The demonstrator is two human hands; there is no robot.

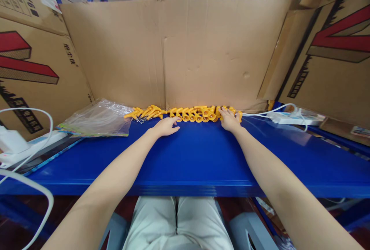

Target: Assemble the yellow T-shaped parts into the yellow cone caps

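Observation:
A row of small yellow plastic pieces with round flared ends (192, 118) lies along the back of the blue table, against the cardboard. My left hand (166, 126) reaches the left part of this row, thumb apart and fingertips at the nearest pieces. Over the right end of the row rests my right hand (230, 119), its fingers spread on the yellow pieces and hiding some of them. Further left is a looser heap of yellow pieces (150, 111) with small metal chains or hooks (141, 119). Neither hand holds anything that I can make out.
A clear plastic bag (98, 121) lies left of the heap on the blue table (190, 157). Cardboard panels (219, 49) and boxes (34, 69) enclose the back and sides. White power strips (297, 118) with cables sit at both sides.

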